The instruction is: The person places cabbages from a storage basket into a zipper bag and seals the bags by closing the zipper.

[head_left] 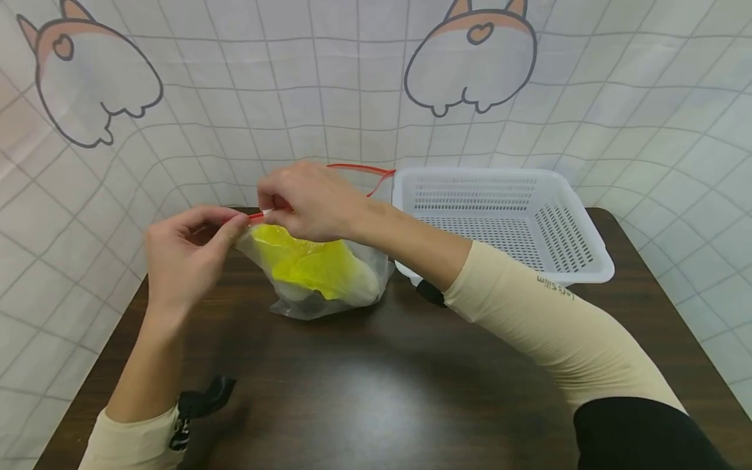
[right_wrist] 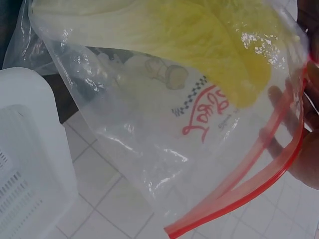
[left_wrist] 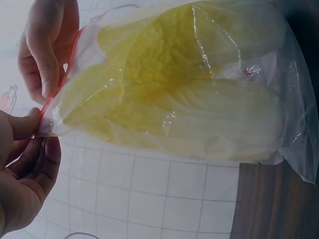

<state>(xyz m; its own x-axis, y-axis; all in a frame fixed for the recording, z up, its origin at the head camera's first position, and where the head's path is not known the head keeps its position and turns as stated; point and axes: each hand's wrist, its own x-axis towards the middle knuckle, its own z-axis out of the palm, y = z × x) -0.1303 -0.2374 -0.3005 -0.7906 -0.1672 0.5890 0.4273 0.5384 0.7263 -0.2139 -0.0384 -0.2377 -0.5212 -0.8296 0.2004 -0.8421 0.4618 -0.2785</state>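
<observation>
A clear zip bag [head_left: 305, 310] with a red zip strip [right_wrist: 239, 199] holds pale-stemmed, yellow-leaved napa cabbage [left_wrist: 164, 89]. My left hand [head_left: 188, 258] pinches the bag's left top corner between thumb and forefinger. Just right of it, my right hand [head_left: 311, 202] pinches the same red strip, with a small white piece showing at its fingertips. Toward the right end, the two red strips stand apart and the mouth gapes. In the right wrist view, red lettering shows on the bag, and that hand is mostly out of frame.
A white perforated basket [head_left: 587, 274] stands at the back right of the dark wooden table [head_left: 376, 391], right beside the bag. Behind it hangs a white grid-patterned curtain [head_left: 264, 85] with cartoon animal prints. Something black pokes out under the right forearm.
</observation>
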